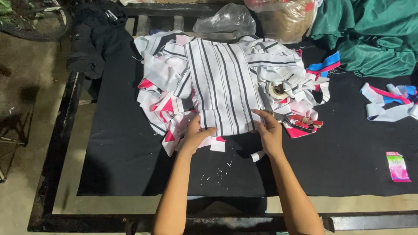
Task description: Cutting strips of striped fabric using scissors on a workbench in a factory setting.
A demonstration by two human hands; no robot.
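A white fabric piece with dark stripes [222, 85] lies flat on top of a heap of white, pink and striped cloth cut-offs [167, 104] on a black table mat [117, 152]. My left hand [196, 135] pinches its near left corner. My right hand [267, 130] holds its near right corner, fingers on the cloth. Red-handled scissors [296, 120] lie just right of my right hand. A roll of tape [277, 90] rests on the heap. A small white thread spool [257, 156] lies by my right wrist.
Green fabric [374, 35] is bunched at the back right. Pink, blue and white strips [392, 102] lie at the right, with a pink packet [397, 166] nearer. A clear plastic bag [226, 21] and dark clothing [96, 39] sit at the back. A black metal frame [56, 152] borders the table.
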